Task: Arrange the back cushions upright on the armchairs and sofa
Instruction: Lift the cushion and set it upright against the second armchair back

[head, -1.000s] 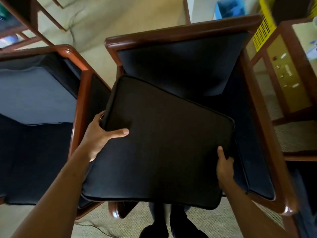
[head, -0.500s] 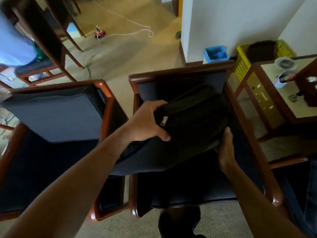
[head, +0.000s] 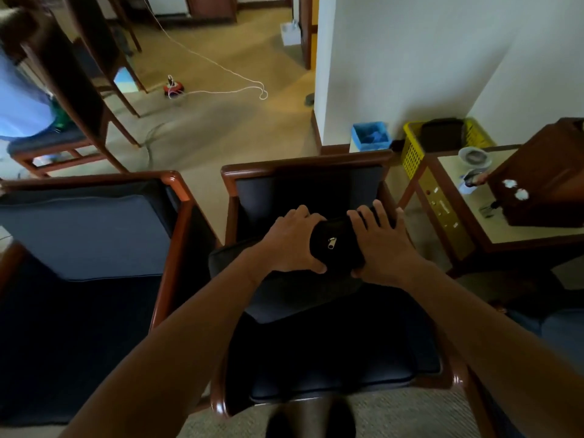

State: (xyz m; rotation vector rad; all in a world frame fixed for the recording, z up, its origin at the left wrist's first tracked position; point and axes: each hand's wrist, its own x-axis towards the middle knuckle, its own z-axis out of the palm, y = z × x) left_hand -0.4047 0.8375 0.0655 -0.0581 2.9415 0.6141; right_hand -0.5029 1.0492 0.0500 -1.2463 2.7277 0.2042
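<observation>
A dark back cushion (head: 303, 298) with a zipper on its edge tilts against the backrest of the wooden armchair (head: 303, 162) in front of me. My left hand (head: 292, 245) grips its zippered top edge from the left. My right hand (head: 380, 245) grips the same edge from the right, fingers spread over the top. The cushion's lower part rests on the dark seat (head: 331, 358). A second armchair (head: 177, 222) on the left has its grey-blue back cushion (head: 85, 235) standing upright.
A wooden side table (head: 455, 222) with cups stands at the right, with a yellow basket (head: 414, 147) and a blue bin (head: 369, 137) behind it by the wall. A person in a blue top (head: 19, 99) sits on a chair at far left. A white cable crosses the carpet.
The cushion has gone from flat over the seat to tilted up toward the backrest. My right hand moved from its lower corner to the top edge beside my left hand. The view has lifted.
</observation>
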